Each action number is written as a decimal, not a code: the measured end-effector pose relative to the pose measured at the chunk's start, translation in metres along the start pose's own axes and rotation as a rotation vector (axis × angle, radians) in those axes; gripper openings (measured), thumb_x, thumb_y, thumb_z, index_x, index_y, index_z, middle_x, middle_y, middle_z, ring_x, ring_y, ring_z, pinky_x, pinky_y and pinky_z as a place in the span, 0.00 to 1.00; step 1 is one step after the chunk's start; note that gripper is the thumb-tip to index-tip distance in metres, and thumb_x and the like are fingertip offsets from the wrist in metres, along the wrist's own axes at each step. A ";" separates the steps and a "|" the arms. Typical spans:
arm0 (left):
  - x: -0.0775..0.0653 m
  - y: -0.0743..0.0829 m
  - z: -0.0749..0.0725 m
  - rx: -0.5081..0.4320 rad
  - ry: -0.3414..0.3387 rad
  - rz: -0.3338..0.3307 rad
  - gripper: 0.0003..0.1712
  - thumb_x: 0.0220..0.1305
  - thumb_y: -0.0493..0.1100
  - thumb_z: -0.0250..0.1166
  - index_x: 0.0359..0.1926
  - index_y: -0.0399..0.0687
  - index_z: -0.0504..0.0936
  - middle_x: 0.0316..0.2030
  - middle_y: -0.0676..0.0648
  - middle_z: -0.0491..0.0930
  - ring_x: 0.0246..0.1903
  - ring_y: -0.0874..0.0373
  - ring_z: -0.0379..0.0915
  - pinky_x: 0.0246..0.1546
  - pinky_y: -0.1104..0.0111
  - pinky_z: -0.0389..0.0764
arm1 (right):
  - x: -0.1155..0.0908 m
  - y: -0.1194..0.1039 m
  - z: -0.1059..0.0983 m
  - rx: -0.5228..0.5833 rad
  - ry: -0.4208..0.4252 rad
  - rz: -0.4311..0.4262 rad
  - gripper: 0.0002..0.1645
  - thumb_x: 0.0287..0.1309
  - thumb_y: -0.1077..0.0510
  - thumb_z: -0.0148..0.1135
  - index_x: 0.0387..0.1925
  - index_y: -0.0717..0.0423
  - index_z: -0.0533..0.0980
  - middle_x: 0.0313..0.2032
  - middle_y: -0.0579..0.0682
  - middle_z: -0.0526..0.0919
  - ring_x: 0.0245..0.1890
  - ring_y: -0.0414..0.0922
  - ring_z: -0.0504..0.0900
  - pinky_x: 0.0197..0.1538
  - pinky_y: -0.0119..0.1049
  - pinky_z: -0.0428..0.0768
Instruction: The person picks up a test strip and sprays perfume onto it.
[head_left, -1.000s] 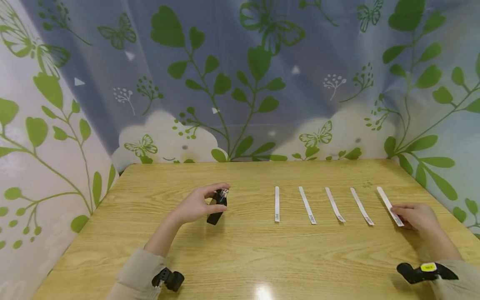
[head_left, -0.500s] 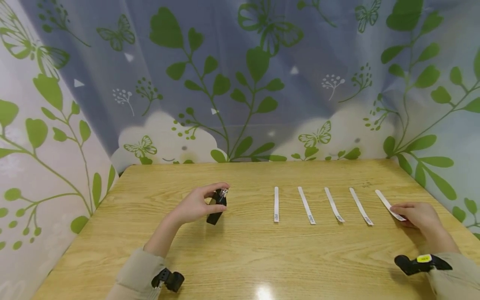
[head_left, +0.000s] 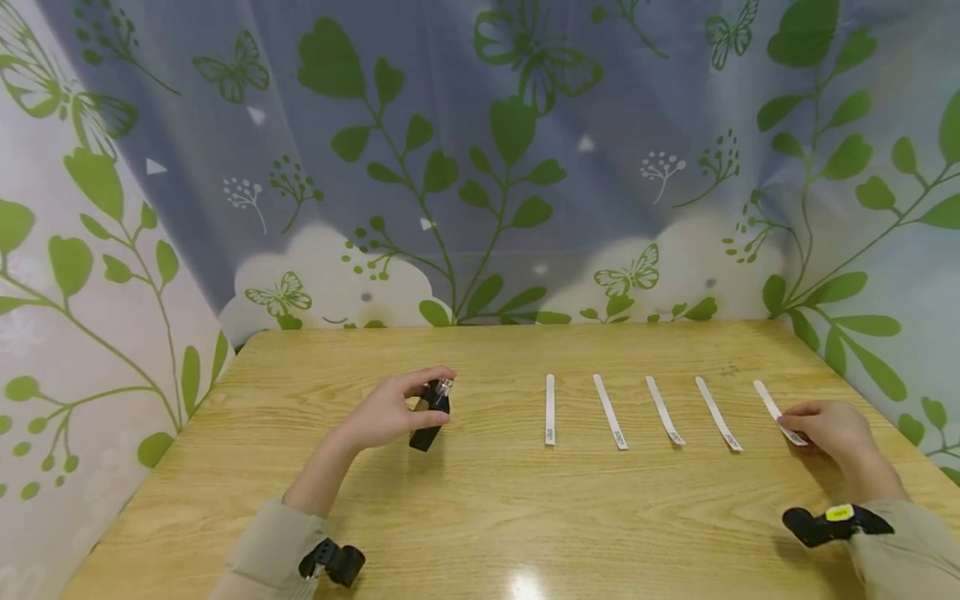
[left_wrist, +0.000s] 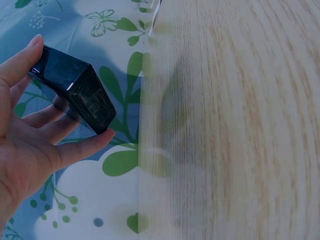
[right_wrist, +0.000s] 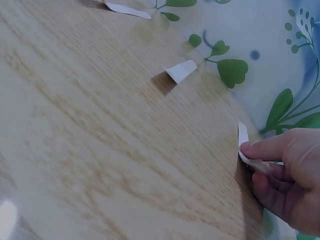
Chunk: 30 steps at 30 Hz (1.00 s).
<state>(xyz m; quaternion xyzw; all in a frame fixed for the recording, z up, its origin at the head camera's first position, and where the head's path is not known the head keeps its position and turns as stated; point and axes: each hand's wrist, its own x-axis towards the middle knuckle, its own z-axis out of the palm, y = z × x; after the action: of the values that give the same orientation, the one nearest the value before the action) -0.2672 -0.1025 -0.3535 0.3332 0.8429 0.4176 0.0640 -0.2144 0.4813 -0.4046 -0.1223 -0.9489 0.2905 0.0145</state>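
"While the left hand [head_left: 382, 412] holds the bottle [left_wrist: 75, 87], what are its fingers [left_wrist: 85, 150] doing?"

"They curve round its sides, parted just by the bottle's width, with one fingertip up at the silvery top [head_left: 446, 387]. I'd guess the grip is meant to keep that top within reach. It's tilted and looks lifted off the tabletop [head_left: 480, 500], to the left of the strips."

"And the right hand [head_left: 836, 433]?"

"Its fingers pinch the near part of the rightmost strip [head_left: 769, 402], almost closed because the thing is so thin. Whether the strip's far end touches the tabletop, I can't tell; the wrist view is dim and the hand covers much of it."

"Why lay the four other strips [head_left: 551, 410] so far apart?"

"Probably so each can be told from its neighbour and picked up singly. Their printed ends all face the person."

"How do they look?"

"Slim and white, rounded at the far end, squared at the near one, with a little dark print there. Some bend upward at that end. The bottle is dark, glossy and flat-sided, with a pale mark on what looks like its base."
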 end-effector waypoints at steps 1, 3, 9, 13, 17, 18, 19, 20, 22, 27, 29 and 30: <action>0.000 0.000 0.000 0.002 -0.001 0.002 0.33 0.58 0.50 0.66 0.64 0.52 0.68 0.63 0.47 0.66 0.62 0.45 0.60 0.60 0.52 0.62 | 0.000 -0.001 0.000 -0.004 0.004 -0.002 0.26 0.57 0.53 0.61 0.43 0.76 0.74 0.23 0.46 0.77 0.23 0.41 0.72 0.25 0.33 0.71; 0.000 0.000 0.000 0.001 -0.002 0.002 0.33 0.58 0.50 0.66 0.64 0.52 0.68 0.63 0.47 0.66 0.62 0.45 0.60 0.60 0.52 0.62 | -0.001 -0.003 0.000 -0.019 0.017 -0.010 0.26 0.57 0.53 0.62 0.42 0.76 0.74 0.23 0.47 0.77 0.24 0.41 0.71 0.25 0.33 0.71; 0.000 0.002 -0.001 -0.005 -0.004 -0.003 0.33 0.58 0.50 0.66 0.64 0.53 0.68 0.63 0.47 0.65 0.62 0.43 0.60 0.59 0.51 0.63 | -0.003 -0.003 0.000 -0.071 0.040 -0.045 0.25 0.57 0.53 0.62 0.40 0.76 0.75 0.25 0.52 0.79 0.25 0.42 0.71 0.27 0.34 0.70; 0.000 0.001 -0.001 -0.007 0.000 0.002 0.33 0.58 0.49 0.66 0.64 0.52 0.68 0.63 0.47 0.65 0.62 0.45 0.59 0.59 0.51 0.63 | -0.005 -0.002 -0.001 -0.045 0.030 -0.037 0.28 0.60 0.50 0.59 0.42 0.77 0.74 0.25 0.50 0.79 0.24 0.42 0.71 0.26 0.34 0.70; -0.001 -0.001 -0.002 -0.009 0.006 0.002 0.33 0.58 0.48 0.66 0.64 0.52 0.68 0.63 0.47 0.66 0.62 0.46 0.59 0.60 0.52 0.63 | -0.008 -0.001 -0.002 -0.037 0.041 -0.057 0.31 0.61 0.47 0.57 0.44 0.76 0.73 0.26 0.51 0.80 0.25 0.42 0.72 0.28 0.34 0.69; -0.001 -0.001 -0.002 -0.007 0.008 0.001 0.32 0.58 0.48 0.66 0.64 0.53 0.68 0.63 0.47 0.66 0.62 0.45 0.59 0.59 0.52 0.63 | -0.009 -0.001 -0.003 -0.042 0.049 -0.067 0.31 0.61 0.46 0.57 0.45 0.76 0.73 0.27 0.53 0.80 0.26 0.43 0.72 0.28 0.34 0.68; -0.001 -0.001 -0.003 -0.007 0.010 0.001 0.32 0.58 0.48 0.66 0.64 0.53 0.68 0.63 0.47 0.66 0.62 0.45 0.59 0.59 0.52 0.63 | -0.009 -0.002 -0.003 -0.049 0.056 -0.080 0.32 0.61 0.46 0.56 0.45 0.75 0.73 0.29 0.56 0.80 0.28 0.45 0.73 0.30 0.35 0.68; -0.001 0.000 -0.003 -0.007 0.013 0.005 0.32 0.58 0.48 0.66 0.64 0.52 0.68 0.63 0.47 0.66 0.62 0.46 0.59 0.59 0.52 0.63 | -0.010 -0.003 -0.004 -0.058 0.062 -0.092 0.32 0.62 0.45 0.56 0.46 0.75 0.73 0.32 0.60 0.80 0.29 0.47 0.73 0.31 0.36 0.68; -0.002 0.000 -0.003 -0.006 0.019 0.011 0.32 0.58 0.48 0.66 0.64 0.52 0.68 0.63 0.46 0.66 0.62 0.46 0.60 0.59 0.52 0.63 | -0.010 -0.006 -0.004 -0.066 0.070 -0.120 0.32 0.63 0.45 0.55 0.48 0.75 0.72 0.37 0.67 0.79 0.34 0.54 0.75 0.33 0.40 0.70; -0.001 0.000 -0.004 -0.015 0.022 0.031 0.33 0.59 0.45 0.66 0.65 0.50 0.67 0.63 0.46 0.65 0.63 0.47 0.59 0.60 0.53 0.63 | -0.007 -0.020 -0.004 -0.046 0.045 -0.155 0.34 0.64 0.45 0.53 0.51 0.76 0.70 0.42 0.71 0.77 0.37 0.60 0.77 0.35 0.45 0.74; -0.001 0.000 -0.004 -0.015 0.021 0.037 0.34 0.59 0.44 0.66 0.66 0.49 0.66 0.64 0.46 0.65 0.63 0.48 0.58 0.60 0.53 0.62 | -0.006 -0.027 -0.003 -0.015 0.022 -0.152 0.35 0.64 0.45 0.53 0.53 0.75 0.69 0.44 0.71 0.77 0.34 0.53 0.79 0.34 0.41 0.75; -0.001 -0.001 -0.003 -0.015 0.020 0.038 0.34 0.59 0.44 0.66 0.66 0.49 0.66 0.64 0.47 0.64 0.63 0.48 0.58 0.60 0.53 0.62 | -0.006 -0.031 -0.003 0.003 0.012 -0.156 0.35 0.64 0.45 0.54 0.53 0.75 0.69 0.44 0.71 0.77 0.33 0.49 0.79 0.32 0.38 0.76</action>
<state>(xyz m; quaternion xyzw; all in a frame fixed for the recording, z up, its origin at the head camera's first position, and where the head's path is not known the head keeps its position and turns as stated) -0.2685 -0.1057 -0.3521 0.3445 0.8339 0.4284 0.0501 -0.2152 0.4567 -0.3849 -0.0498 -0.9550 0.2893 0.0431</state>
